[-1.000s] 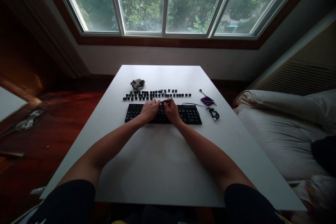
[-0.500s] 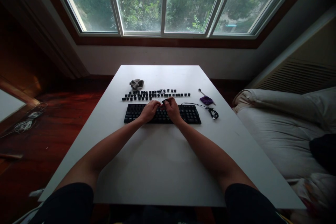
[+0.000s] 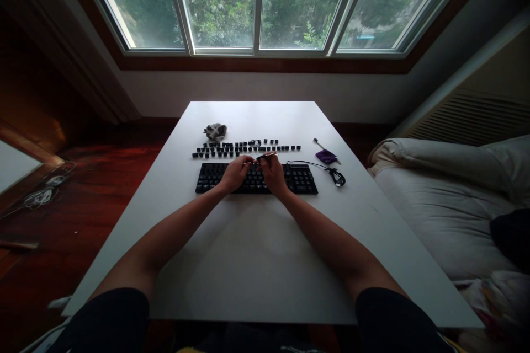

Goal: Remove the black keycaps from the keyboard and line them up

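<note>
A black keyboard [image 3: 298, 178] lies across the middle of the white table [image 3: 256, 253]. Both my hands hover over its centre. My left hand [image 3: 234, 173] is curled, its fingertips pinched near a small dark piece between the two hands. My right hand [image 3: 271, 171] is closed on a thin pen-like tool [image 3: 265, 155] that points left toward the left fingertips. Behind the keyboard, several loose black keycaps [image 3: 244, 148] lie in rows.
A crumpled grey cloth [image 3: 216, 131] sits behind the keycaps on the left. A purple pouch [image 3: 327, 156] and the keyboard's coiled black cable [image 3: 336, 177] lie to the right. A white-covered bed [image 3: 447, 204] borders the table's right side; wooden floor lies left.
My hands stayed over the keyboard's centre. The right hand tipped the thin tool down half a second ago and now holds it level again, as it did a second ago.
</note>
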Demonstrator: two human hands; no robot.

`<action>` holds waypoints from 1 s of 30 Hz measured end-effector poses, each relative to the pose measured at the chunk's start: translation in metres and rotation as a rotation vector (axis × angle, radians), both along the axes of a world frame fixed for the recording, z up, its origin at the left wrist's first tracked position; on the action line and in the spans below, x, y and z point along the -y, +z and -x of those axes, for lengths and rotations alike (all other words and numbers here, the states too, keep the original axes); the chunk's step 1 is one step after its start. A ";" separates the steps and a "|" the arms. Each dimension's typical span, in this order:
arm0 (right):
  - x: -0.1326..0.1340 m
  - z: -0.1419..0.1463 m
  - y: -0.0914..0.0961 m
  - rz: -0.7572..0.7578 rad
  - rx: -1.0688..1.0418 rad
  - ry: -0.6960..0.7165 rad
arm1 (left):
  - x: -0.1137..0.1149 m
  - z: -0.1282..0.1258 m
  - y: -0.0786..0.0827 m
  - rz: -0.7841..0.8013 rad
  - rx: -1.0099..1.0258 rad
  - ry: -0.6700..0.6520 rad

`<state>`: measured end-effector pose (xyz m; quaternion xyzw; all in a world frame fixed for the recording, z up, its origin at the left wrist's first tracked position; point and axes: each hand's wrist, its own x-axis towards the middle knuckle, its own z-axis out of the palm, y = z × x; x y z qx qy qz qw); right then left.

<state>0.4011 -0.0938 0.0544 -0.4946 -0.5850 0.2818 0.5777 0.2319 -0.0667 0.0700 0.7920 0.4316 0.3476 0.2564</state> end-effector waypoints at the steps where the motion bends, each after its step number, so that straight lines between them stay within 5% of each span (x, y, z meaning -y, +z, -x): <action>1: 0.000 0.000 0.000 -0.001 0.014 -0.009 | 0.001 -0.001 0.000 -0.002 -0.006 0.003; 19: -0.002 0.003 0.002 0.045 -0.100 0.032 | 0.001 -0.007 -0.013 0.108 0.274 -0.075; 25: -0.009 -0.001 -0.001 0.074 -0.302 0.034 | 0.000 -0.005 -0.014 0.034 0.331 -0.163; 30: -0.013 -0.002 -0.004 0.097 -0.419 0.018 | 0.001 -0.002 -0.012 -0.104 0.188 -0.131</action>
